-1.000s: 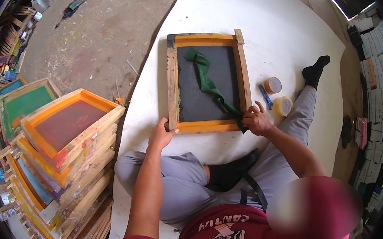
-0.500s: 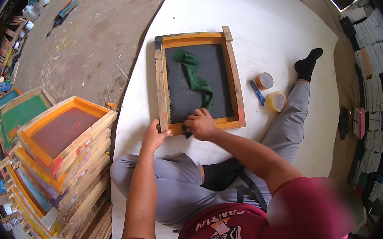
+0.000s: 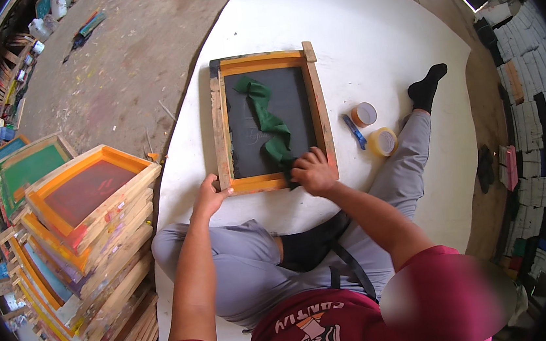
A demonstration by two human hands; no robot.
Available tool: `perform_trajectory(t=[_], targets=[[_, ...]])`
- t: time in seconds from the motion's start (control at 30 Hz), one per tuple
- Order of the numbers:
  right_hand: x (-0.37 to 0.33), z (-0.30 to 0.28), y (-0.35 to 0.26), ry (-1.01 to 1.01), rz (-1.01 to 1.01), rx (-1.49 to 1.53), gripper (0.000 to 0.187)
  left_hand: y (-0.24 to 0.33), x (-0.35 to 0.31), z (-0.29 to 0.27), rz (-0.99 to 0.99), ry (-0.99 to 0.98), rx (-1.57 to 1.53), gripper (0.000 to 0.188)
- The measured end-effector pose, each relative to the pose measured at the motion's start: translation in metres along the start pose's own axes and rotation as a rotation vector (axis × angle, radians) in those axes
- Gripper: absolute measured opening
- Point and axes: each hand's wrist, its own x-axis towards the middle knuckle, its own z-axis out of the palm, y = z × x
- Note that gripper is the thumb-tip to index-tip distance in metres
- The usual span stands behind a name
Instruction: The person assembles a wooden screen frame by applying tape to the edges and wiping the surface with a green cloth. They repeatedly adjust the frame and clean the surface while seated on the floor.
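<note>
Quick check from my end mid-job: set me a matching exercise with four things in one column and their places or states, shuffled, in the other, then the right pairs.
Things:
1. Green cloth
2. Left hand
3. Right hand
4. Blue tool

Places and states:
A. On the white surface, beside the tape rolls
B. At the near left corner of the wooden frame
C. Lying in loose folds over the dark panel
D. Gripping the cloth's near end

Right pairs: 1-C, 2-B, 3-D, 4-A
</note>
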Motion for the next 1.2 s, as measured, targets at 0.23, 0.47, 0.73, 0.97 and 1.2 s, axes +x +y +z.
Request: perform_trajectory(t=[0.23,0.47,0.73,0.97,1.2], targets=[[-0.054,-0.037,0.061,-0.141,-0.043,-0.212,0.025,-0.011,0.006,0.003,0.034,0.055,0.101,0.041],[-0.012,0.006,-0.007,0.123,-0.031,-0.045,0.018,-0.018,0.009,0.001,0.059,0.054,0.114,0.041],[-0.030,-0.014,0.019,0.107,0.074,-0.066,0.014,-0.010,0.002,-0.002,0.058,0.057,0.130,0.038],[0.051,0.043,-0.065,0.097,0.009,0.147,0.008,-0.019,0.006,-0.002,0.058,0.079,0.154,0.043],[0.104,0.060,-0.119,0.007,-0.021,0.263,0.008,-0.031,0.016,-0.003,0.076,0.067,0.098,0.040]])
